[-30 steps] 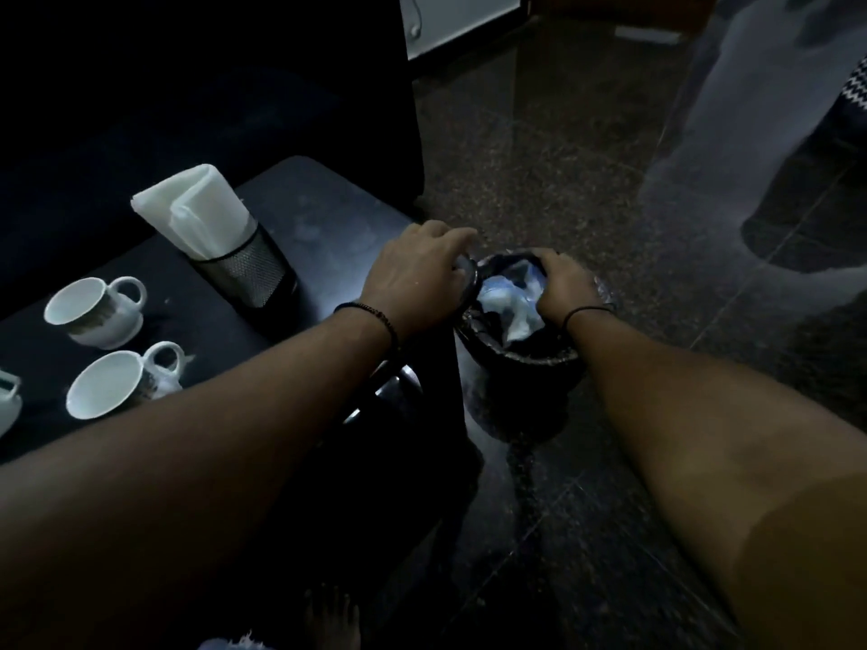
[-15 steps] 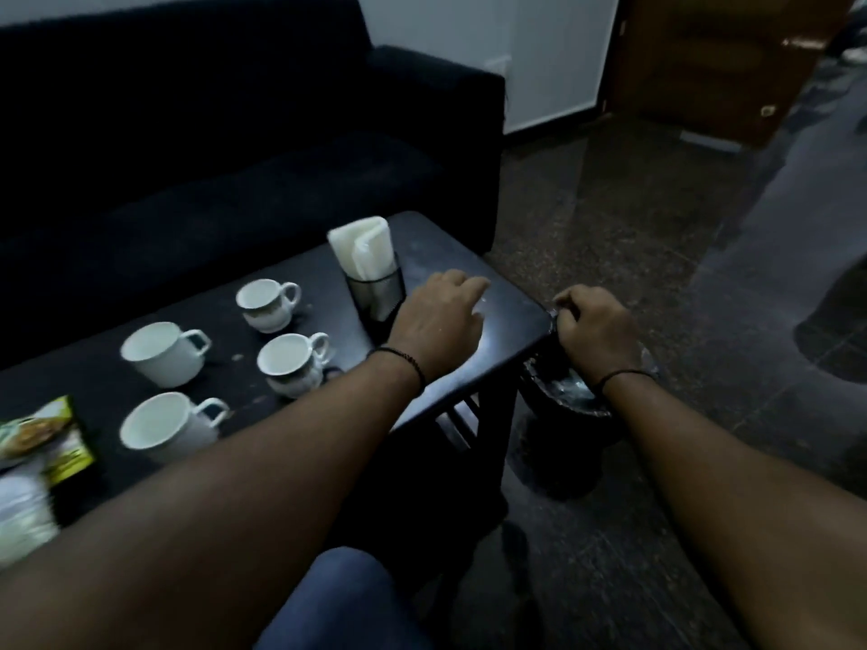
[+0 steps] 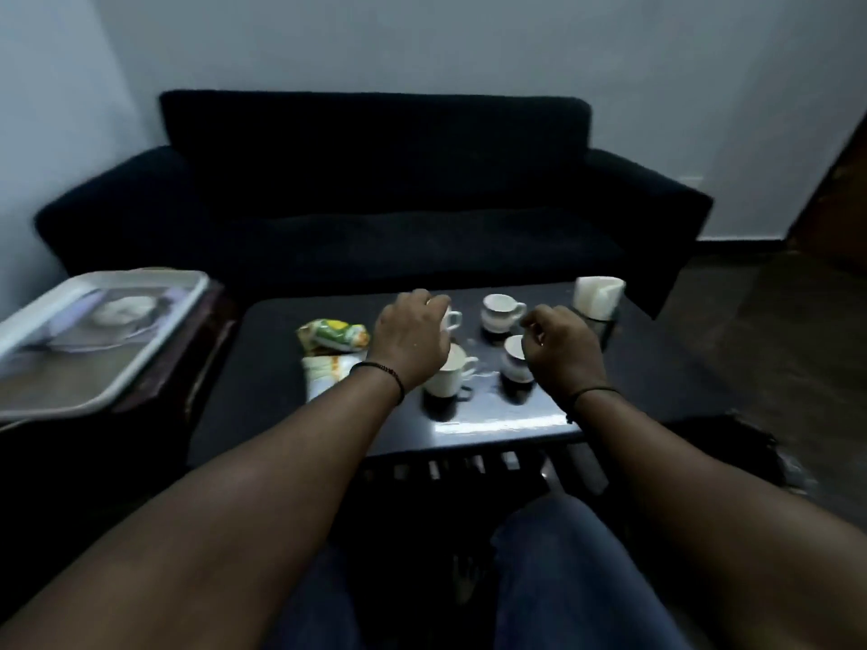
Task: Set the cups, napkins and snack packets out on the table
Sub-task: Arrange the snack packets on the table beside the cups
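Both hands, left and right, left the bin; half-curled, empty, above cups.

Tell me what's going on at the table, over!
Left hand and right hand hover over white ceramic cups, neither grip confirmed. Green-yellow snack packet and white napkins on dark table. Nothing blocking.

Hidden and cut off
Left hand covers most of far cup; tray cut by frame's left edge; all motion-blurred.
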